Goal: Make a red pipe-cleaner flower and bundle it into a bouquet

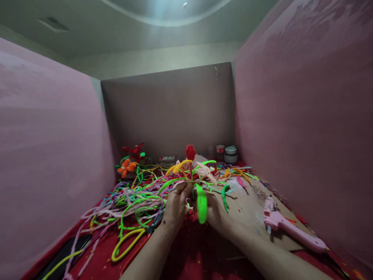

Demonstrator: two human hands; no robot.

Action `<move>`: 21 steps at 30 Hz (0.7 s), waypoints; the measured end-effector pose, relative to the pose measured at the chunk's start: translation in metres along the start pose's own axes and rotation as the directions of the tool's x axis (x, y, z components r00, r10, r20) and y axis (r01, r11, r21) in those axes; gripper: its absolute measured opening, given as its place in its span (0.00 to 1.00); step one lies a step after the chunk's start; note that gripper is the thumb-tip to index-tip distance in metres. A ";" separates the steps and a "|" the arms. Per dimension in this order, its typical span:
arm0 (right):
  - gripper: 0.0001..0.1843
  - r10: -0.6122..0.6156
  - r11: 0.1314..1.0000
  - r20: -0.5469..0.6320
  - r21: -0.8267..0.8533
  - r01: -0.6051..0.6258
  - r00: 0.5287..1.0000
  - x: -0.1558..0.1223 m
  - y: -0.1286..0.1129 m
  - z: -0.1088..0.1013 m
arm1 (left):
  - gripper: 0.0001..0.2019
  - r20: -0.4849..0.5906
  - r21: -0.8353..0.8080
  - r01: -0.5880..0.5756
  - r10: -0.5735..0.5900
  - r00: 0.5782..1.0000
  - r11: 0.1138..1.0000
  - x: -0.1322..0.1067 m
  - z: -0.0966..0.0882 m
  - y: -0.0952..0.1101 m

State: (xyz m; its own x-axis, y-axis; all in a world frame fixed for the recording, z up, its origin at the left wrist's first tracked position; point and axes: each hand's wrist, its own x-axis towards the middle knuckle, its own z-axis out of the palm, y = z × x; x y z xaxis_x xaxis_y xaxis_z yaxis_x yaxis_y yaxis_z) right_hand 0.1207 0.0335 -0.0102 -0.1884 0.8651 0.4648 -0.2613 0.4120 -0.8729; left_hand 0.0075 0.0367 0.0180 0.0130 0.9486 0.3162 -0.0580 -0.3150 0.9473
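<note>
Both my hands meet at the middle of the table around a small bunch of pipe-cleaner flowers point(190, 167). The bunch has a red bud on top, yellow and pale pink petals and green stems. My left hand point(176, 204) is closed, its fingers pinching the stems from the left. My right hand point(217, 214) is closed on the bunch from the right. A bright green pipe-cleaner leaf point(201, 203) hangs down between the two hands.
A tangled heap of loose pipe cleaners point(131, 198) covers the left of the red table. A pink glue gun point(287, 225) lies on a brown board at right. Finished red and orange flowers point(131, 157) and small jars point(230, 153) stand at the back. Pink walls close in.
</note>
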 end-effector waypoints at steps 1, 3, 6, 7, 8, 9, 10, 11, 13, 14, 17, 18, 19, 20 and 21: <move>0.02 0.022 1.000 0.002 0.019 -0.022 1.000 0.000 0.001 -0.001 | 0.09 -0.025 0.007 -0.013 0.013 1.000 1.000 0.001 -0.003 0.002; 0.04 0.100 0.992 -0.053 0.084 -0.095 0.994 0.001 0.001 -0.005 | 0.09 -0.080 0.035 -0.048 0.051 0.996 0.998 0.003 -0.009 0.003; 0.02 0.197 0.975 -0.268 0.155 -0.160 0.943 0.004 -0.001 -0.017 | 0.09 -0.141 0.111 -0.085 0.100 0.985 0.990 0.006 -0.018 -0.002; 0.03 0.193 0.976 -0.305 0.159 -0.150 0.933 0.006 -0.002 -0.022 | 0.09 -0.151 0.116 -0.090 0.107 0.983 0.989 0.008 -0.020 -0.005; 0.04 0.186 0.977 -0.337 0.163 -0.137 0.923 0.008 -0.004 -0.028 | 0.09 -0.156 0.107 -0.092 0.108 0.982 0.990 0.009 -0.022 -0.007; 0.05 0.177 0.979 -0.372 0.166 -0.122 0.911 0.009 -0.005 -0.034 | 0.09 -0.161 0.092 -0.097 0.111 0.981 0.991 0.010 -0.023 -0.010; 0.06 0.165 0.980 -0.404 0.169 -0.104 0.900 0.011 -0.007 -0.039 | 0.09 -0.167 0.079 -0.103 0.115 0.979 0.992 0.010 -0.023 -0.011; 0.07 0.151 0.982 -0.431 0.172 -0.083 0.890 0.012 -0.009 -0.043 | 0.09 -0.171 0.071 -0.107 0.118 0.978 0.992 0.011 -0.023 -0.013; 0.09 0.111 0.985 -0.455 0.169 -0.037 0.883 0.013 -0.013 -0.048 | 0.08 -0.182 0.071 -0.106 0.117 0.976 0.992 0.010 -0.022 -0.013; 0.10 0.083 0.988 -0.458 0.155 -0.012 0.885 0.013 -0.015 -0.049 | 0.08 -0.187 0.071 -0.103 0.115 0.976 0.992 0.010 -0.020 -0.013; 0.10 -0.017 0.997 -0.445 0.063 0.051 0.895 0.010 -0.021 -0.046 | 0.07 -0.195 0.067 -0.087 0.099 0.976 0.994 0.007 -0.016 -0.010; 0.10 -0.043 0.998 -0.437 0.029 0.062 0.898 0.009 -0.024 -0.044 | 0.07 -0.195 0.065 -0.083 0.094 0.976 0.994 0.007 -0.015 -0.010; 0.10 -0.068 0.997 -0.426 -0.006 0.073 0.902 0.007 -0.027 -0.042 | 0.07 -0.194 0.065 -0.079 0.090 0.977 0.995 0.006 -0.015 -0.009; 0.11 -0.095 0.995 -0.410 -0.045 0.084 0.907 0.006 -0.030 -0.040 | 0.07 -0.192 0.065 -0.077 0.088 0.977 0.995 0.005 -0.014 -0.009; 0.11 -0.118 0.992 -0.390 -0.083 0.092 0.913 0.005 -0.033 -0.039 | 0.07 -0.190 0.066 -0.076 0.087 0.978 0.995 0.005 -0.014 -0.010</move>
State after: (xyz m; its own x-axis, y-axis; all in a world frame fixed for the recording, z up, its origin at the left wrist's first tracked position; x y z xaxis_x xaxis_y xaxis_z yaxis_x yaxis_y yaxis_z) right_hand 0.1655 0.0354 0.0148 0.2278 0.8530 0.4695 -0.1977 0.5127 -0.8355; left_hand -0.0060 0.0448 0.0097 -0.1817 0.9060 0.3824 0.0076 -0.3875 0.9218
